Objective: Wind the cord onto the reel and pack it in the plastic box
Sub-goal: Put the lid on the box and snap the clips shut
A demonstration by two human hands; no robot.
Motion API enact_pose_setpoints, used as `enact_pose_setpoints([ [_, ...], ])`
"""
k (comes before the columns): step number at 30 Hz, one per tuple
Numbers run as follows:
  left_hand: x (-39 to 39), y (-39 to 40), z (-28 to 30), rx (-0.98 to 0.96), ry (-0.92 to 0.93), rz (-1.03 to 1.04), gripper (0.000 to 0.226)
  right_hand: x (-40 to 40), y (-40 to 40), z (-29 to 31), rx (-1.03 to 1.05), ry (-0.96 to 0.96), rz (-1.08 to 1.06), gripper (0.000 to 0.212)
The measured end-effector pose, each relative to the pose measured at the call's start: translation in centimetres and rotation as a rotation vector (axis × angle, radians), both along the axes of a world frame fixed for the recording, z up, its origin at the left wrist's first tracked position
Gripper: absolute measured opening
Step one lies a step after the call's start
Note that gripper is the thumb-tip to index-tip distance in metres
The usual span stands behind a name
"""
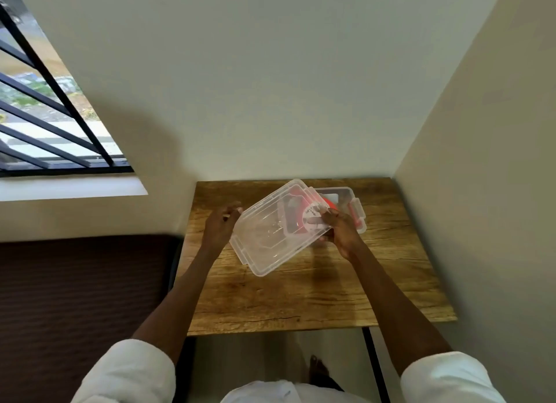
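Holding a clear plastic lid (267, 234) tilted above a small wooden table (316, 288), the person has both bare hands up near the far side of the tabletop. Right hand (340, 231) is pinching the lid's right edge, thumb on top and fingers curled underneath. Left hand (218, 226) is just beside the lid's left edge with the fingers loosely spread, and honestly I can't tell if it's actually touching the plastic or just next to it. Behind and partly under the lid sits the clear plastic box (355, 210) on the table, up near the back wall, with its side latch sticking out on the right. Inside it you can see the reel (313, 219), white faced with an orange-red rim, showing through the see-through lid. The cord itself is too blurred to pick out. Off to the left there's a barred window (45, 116) and something dark brown and ribbed (75, 297) below it, beside the table.
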State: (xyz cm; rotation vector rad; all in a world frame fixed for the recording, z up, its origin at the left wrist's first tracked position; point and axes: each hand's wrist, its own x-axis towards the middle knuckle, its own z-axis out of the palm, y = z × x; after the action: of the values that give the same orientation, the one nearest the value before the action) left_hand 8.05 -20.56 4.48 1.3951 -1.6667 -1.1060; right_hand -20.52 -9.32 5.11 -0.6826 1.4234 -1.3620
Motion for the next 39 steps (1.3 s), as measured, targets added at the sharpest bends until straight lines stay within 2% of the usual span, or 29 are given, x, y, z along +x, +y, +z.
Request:
enact_pose_setpoints([
  [2,0.1,0.0,-0.4,0.150,0.169,0.088,0.038,0.3,-0.8,-0.1,-0.005,0.005,-0.023,0.024],
  [5,0.6,-0.3,-1.4,0.379,0.395,0.201,0.068,0.6,-2.2,0.1,-0.017,0.037,-0.028,0.015],
  [7,0.9,-0.3,-1.7,0.500,0.468,0.209,0.083,0.5,-3.1,-0.3,-0.019,0.063,-0.005,0.017],
  [9,1.0,0.0,-1.9,0.576,0.531,0.208,0.088,0.1,-4.1,-0.7,-0.031,0.071,0.032,0.024],
  [11,1.2,0.3,-2.1,0.622,0.552,0.191,0.080,-0.3,-5.1,-0.9,-0.021,0.035,0.039,0.032],
  [14,0.4,1.1,-2.1,0.663,0.569,0.052,0.047,-0.9,-6.7,-1.1,-0.009,-0.017,0.042,0.038],
  [19,-2.0,0.9,-1.2,0.509,0.685,0.126,0.031,-0.7,-9.1,-0.1,0.019,0.093,0.007,0.038],
  [21,-2.5,0.4,-1.1,0.463,0.762,0.228,0.028,-1.2,-9.5,0.0,-0.023,0.262,-0.006,0.032],
  [23,-2.7,0.0,-1.4,0.436,0.834,0.307,0.030,-2.5,-10.1,-0.9,-0.001,0.732,0.066,0.031],
  [25,-3.3,0.1,-1.4,0.404,0.870,0.359,0.034,-3.6,-10.9,-2.0,0.010,1.197,0.230,0.033],
  [27,-4.3,0.3,-1.6,0.383,0.886,0.396,0.039,-3.7,-11.7,-2.3,-0.050,1.473,0.377,0.032],
  [31,-5.9,0.6,-1.7,0.392,0.921,0.498,0.041,-3.8,-12.6,-2.6,-0.065,1.645,0.468,0.037],
  [36,-6.3,0.6,-1.6,0.384,0.901,0.536,0.048,-4.0,-13.0,-3.2,-0.237,1.713,0.504,0.024],
  [39,-6.6,0.5,-1.4,0.375,0.903,0.538,0.048,-4.3,-13.2,-3.3,-0.283,1.738,0.520,0.030],
])
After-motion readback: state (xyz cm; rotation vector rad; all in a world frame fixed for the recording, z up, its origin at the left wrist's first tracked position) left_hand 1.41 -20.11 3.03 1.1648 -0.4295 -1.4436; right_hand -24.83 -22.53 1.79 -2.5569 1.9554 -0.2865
